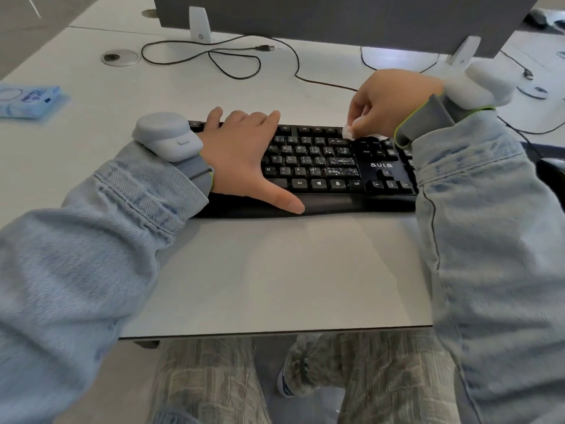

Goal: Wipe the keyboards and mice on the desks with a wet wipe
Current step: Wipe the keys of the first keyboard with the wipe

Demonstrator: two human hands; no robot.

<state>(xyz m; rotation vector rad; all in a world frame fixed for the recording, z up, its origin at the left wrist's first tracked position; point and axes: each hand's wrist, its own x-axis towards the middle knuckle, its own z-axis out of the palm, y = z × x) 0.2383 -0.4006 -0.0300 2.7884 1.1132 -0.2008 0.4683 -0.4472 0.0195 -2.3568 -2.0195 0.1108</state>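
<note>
A black keyboard (321, 166) lies across the white desk (275, 270). My left hand (241, 154) rests flat on its left half, fingers straight and thumb stretched along the front edge. My right hand (394, 102) hovers over the upper right part of the keyboard and pinches a crumpled white wet wipe (350, 131), which touches the top key rows. A dark mouse (553, 175) shows partly at the right edge, behind my right sleeve. Several keys near the middle look wet and speckled.
A blue pack of wipes (27, 101) lies at the far left of the desk. A loose black cable (214, 56) with a USB plug curls behind the keyboard. A grey divider panel (336, 16) stands at the back on white brackets. My legs show below the desk edge.
</note>
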